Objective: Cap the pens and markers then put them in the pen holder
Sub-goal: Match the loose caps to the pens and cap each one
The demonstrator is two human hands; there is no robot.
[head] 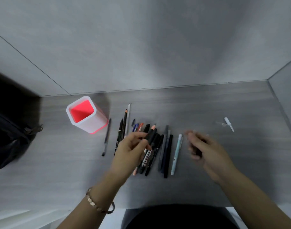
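While spread, pens (155, 146) between hands (164, 151)

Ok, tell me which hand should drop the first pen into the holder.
Left, probably. The left hand hovers over the pile of pens, nearer the pen holder standing at the left. The right hand is blurred, farther right.

You are looking down at a grey wood-grain desk surface (207, 100) that extends beyond both hands. Past the hands, a plain grey back wall (141, 47) meets the desk along a straight seam. A grey side panel (286, 90) closes off the desk to the right of the hands. To the left of the hands, a dark bag (7, 129) rests at the desk edge. Lighting is soft and even.
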